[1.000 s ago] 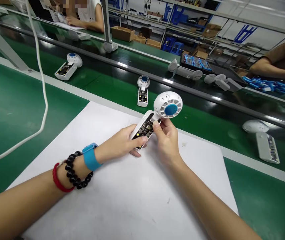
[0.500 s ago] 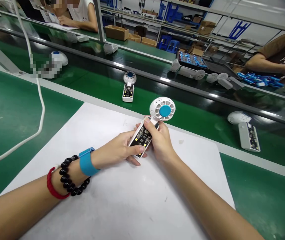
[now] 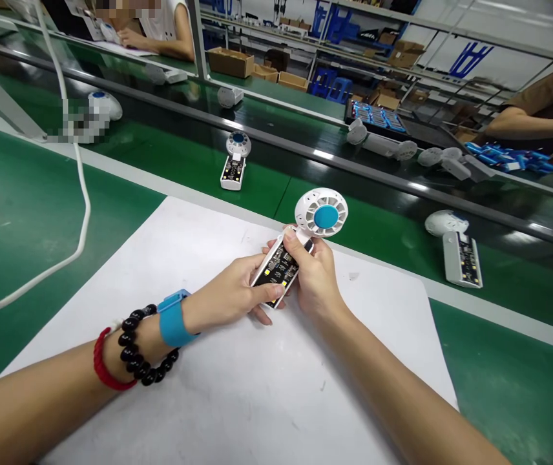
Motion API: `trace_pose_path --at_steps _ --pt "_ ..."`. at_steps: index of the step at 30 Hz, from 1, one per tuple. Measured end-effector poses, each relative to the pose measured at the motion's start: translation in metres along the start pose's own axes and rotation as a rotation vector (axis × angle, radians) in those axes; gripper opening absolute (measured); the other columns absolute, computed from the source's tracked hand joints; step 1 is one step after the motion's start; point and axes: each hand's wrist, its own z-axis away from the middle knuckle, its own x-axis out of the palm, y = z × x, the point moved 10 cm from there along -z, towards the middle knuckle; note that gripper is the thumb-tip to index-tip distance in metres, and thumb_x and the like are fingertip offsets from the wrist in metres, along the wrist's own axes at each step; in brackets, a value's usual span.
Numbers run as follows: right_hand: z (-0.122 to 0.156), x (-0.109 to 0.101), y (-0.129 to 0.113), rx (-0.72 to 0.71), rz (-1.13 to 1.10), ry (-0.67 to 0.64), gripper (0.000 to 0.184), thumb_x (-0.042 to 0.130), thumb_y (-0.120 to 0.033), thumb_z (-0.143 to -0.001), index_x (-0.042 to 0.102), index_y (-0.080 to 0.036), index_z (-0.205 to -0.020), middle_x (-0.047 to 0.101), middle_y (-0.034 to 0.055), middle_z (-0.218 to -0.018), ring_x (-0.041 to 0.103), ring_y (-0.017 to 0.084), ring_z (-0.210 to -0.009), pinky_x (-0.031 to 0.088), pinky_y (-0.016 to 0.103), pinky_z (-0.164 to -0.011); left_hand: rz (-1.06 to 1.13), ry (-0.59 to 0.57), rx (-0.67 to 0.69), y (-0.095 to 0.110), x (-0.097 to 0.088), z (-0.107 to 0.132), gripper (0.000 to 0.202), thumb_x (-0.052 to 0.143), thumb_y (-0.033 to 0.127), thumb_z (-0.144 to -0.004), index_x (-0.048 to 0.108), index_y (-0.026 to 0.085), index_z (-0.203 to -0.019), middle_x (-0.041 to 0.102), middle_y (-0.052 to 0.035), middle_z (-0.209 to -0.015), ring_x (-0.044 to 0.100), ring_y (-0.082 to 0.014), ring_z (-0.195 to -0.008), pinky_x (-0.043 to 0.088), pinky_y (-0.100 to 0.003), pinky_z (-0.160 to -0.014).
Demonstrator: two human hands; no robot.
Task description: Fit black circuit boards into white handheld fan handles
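Observation:
Between my hands is a white handheld fan (image 3: 276, 268), its handle uncovered so that a black circuit board with yellow parts shows. Its round vented head with a blue centre points up and to the right. My left hand (image 3: 242, 287) grips the lower end of the handle, thumb across the board and fingers beneath. Near the fan's neck, my right hand (image 3: 318, 274) is closed on the handle with its thumb pressed on the upper board. Both hands are above a white sheet (image 3: 199, 394). Most fingers are hidden behind the handle.
On the green conveyor belt lie an opened fan (image 3: 232, 171) ahead and another opened fan (image 3: 461, 258) to the right. A white cable (image 3: 83, 213) hangs at left. Across the line, a person's arm (image 3: 528, 126) is near blue wired parts (image 3: 509, 157); another person's arm (image 3: 170, 46) rests farther left.
The fans on the green belt have shifted left. My hands hold the same fan in nearly the same grip, and the view has moved slightly.

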Motion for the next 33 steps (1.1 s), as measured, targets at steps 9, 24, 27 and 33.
trace_pose_path --at_steps 9,24,27,33 --pt "-0.003 0.007 -0.005 -0.049 0.116 -0.123 0.056 0.067 -0.066 -0.08 0.059 -0.019 -0.109 0.069 0.0027 -0.083 0.066 0.016 -0.067 0.051 0.024 -0.053 0.093 0.008 0.005 -0.004 -0.004 -0.003 0.052 0.075 0.045 -0.079 0.052 0.018 -0.117 0.065 -0.0087 -0.101 0.071 -0.0186 -0.078 0.061 -0.026 -0.065" --pt "0.046 0.054 -0.011 -0.416 0.445 -0.316 0.047 0.031 -0.042 -0.105 0.036 -0.021 -0.147 0.055 0.0095 -0.139 0.061 0.022 -0.118 0.047 0.039 -0.107 -0.097 0.558 0.594 0.057 -0.047 0.026 0.031 0.069 0.041 -0.088 0.065 0.017 -0.108 0.07 -0.0013 -0.102 0.062 -0.0131 -0.093 0.048 -0.02 -0.082" --pt "0.047 0.051 -0.015 -0.465 0.44 -0.259 0.047 0.029 -0.042 -0.105 0.04 -0.021 -0.146 0.06 0.0085 -0.133 0.063 0.021 -0.114 0.051 0.036 -0.102 -0.067 0.564 0.61 0.057 -0.043 0.025 0.03 0.071 0.039 -0.087 0.065 0.017 -0.106 0.07 -0.0007 -0.099 0.062 -0.0132 -0.09 0.047 -0.021 -0.081" --pt "0.043 0.042 -0.008 -0.454 0.48 -0.184 0.045 0.031 -0.04 -0.105 0.044 -0.023 -0.144 0.065 0.0064 -0.129 0.061 0.02 -0.12 0.056 0.026 -0.087 -0.005 0.547 0.548 0.052 -0.045 0.018 0.034 0.071 0.043 -0.086 0.063 0.016 -0.104 0.07 -0.0038 -0.103 0.063 -0.0167 -0.094 0.048 -0.024 -0.084"
